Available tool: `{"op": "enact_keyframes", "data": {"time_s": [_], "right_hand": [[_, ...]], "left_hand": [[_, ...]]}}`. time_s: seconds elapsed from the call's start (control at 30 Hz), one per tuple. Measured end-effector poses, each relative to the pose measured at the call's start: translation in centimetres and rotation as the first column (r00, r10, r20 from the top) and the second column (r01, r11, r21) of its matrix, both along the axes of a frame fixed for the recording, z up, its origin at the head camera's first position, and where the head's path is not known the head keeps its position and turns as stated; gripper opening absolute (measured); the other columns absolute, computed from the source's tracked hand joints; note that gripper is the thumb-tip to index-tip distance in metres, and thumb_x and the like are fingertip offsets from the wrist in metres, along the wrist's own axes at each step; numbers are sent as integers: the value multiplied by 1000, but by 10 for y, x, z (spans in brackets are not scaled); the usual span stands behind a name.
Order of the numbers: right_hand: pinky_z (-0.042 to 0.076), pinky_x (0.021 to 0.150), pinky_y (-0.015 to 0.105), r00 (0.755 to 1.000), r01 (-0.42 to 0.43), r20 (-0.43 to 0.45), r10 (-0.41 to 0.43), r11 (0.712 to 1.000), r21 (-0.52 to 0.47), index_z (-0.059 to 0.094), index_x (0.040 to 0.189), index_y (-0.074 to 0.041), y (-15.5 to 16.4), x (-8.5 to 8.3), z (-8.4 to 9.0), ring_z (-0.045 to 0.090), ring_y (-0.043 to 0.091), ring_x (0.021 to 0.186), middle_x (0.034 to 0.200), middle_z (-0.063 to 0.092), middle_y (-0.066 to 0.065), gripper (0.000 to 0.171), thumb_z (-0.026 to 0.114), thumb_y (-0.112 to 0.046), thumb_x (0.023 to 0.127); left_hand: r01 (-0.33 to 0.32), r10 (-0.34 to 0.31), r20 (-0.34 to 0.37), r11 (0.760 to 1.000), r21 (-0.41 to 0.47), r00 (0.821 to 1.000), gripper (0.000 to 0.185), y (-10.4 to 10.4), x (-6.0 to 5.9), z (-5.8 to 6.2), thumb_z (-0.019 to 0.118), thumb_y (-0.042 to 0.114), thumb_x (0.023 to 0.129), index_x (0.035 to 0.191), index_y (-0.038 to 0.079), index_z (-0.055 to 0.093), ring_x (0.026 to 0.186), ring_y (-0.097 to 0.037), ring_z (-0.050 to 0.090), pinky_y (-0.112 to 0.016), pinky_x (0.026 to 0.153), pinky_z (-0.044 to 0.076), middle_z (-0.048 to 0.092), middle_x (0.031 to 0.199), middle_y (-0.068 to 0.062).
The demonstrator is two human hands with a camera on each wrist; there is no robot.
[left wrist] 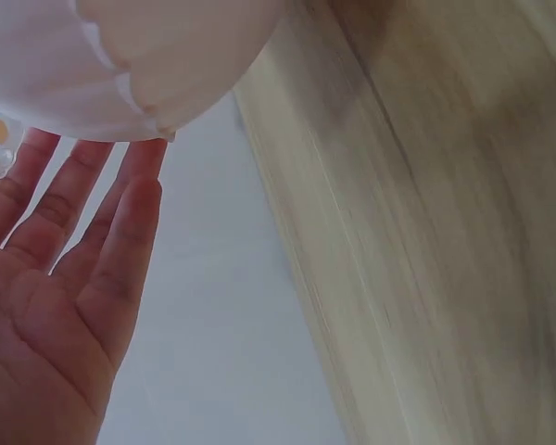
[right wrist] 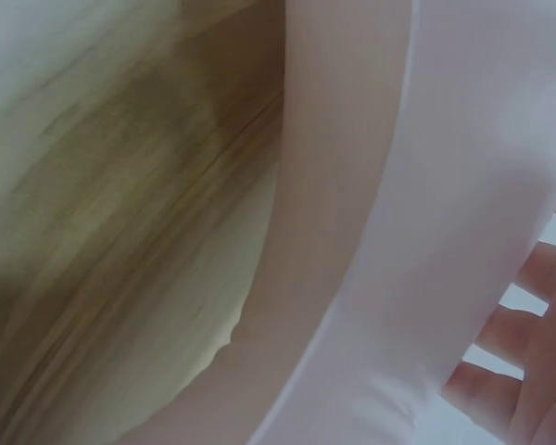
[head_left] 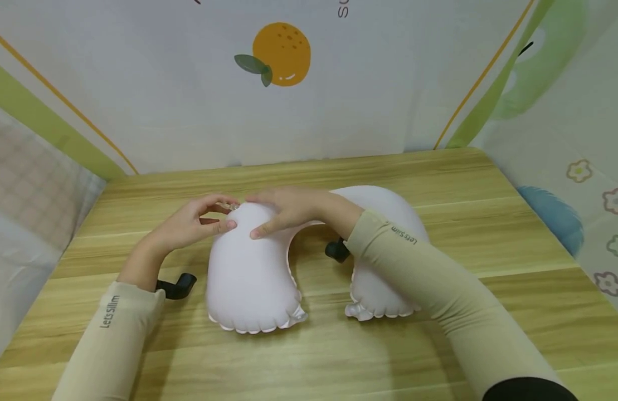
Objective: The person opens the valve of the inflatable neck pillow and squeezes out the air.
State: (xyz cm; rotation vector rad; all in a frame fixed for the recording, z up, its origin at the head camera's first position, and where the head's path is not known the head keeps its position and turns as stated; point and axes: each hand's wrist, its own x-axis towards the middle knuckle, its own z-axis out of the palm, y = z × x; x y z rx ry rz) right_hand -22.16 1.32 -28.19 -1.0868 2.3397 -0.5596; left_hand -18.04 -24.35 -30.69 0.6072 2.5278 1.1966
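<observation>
A pale pink inflatable U-shaped neck pillow [head_left: 248, 278] lies on the wooden table, the ends of its arms toward me. My left hand [head_left: 193, 220] is at the pillow's upper left edge. Its thumb touches the near side, and its fairly straight fingertips meet the rim in the left wrist view. A small clear valve [left wrist: 2, 159] shows by those fingers. Across the top of the left arm rests my right hand [head_left: 288, 206], thumb spread on the pillow's surface. In the right wrist view its fingertips [right wrist: 505, 334] touch the pillow's edge.
Black wrist mounts [head_left: 180, 287] stick out below both wrists. Behind the wooden table [head_left: 268, 367] hangs a white cloth with a printed orange [head_left: 283, 54]. A patterned curtain [head_left: 579, 223] borders the right side. My right forearm passes over the pillow's right arm.
</observation>
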Motion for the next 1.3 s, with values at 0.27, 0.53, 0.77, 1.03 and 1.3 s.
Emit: {"op": "enact_keyframes", "data": {"time_s": [0.27,0.53,0.77,1.03,1.3], "right_hand": [[24,123,45,999,-6,-37,7,1000,24,26,158,-20,-1,1,-4,26,22,152,164,28,1,88,61,-61,89],[26,122,47,1000,-3,-27,3,1000,15,25,159,-21,-1,0,-11,27,24,151,164,28,2,87,62,-59,90],[26,123,47,999,-12,-33,12,1000,8,26,158,-18,-1,0,-16,28,24,151,163,29,3,87,62,-58,90],[26,122,47,999,-10,-49,12,1000,25,26,159,-20,-1,1,-18,28,25,151,163,29,3,87,61,-59,90],[27,122,49,999,-8,-48,9,1000,22,26,158,-22,-1,1,-23,29,26,150,163,31,4,85,62,-59,90]], "left_hand": [[-3,3,4,1000,-9,1000,42,1,-1,-2,68,23,95,133,9,56,128,-32,53,-55,105,47,55,137,-11],[-1,1,3,1000,-20,1000,42,2,-2,-5,69,24,94,132,10,57,129,-33,53,-56,105,47,56,136,-10],[-9,10,5,1000,-26,1000,43,2,-1,-7,70,24,94,132,9,56,128,-33,53,-56,105,47,57,135,-11],[-18,19,15,999,-35,1000,43,3,0,-9,71,27,93,130,11,57,129,-33,52,-55,104,47,57,135,-10],[-18,19,32,999,-38,999,44,3,1,-11,70,27,93,131,11,56,131,-34,50,-57,106,45,56,136,-11]]}}
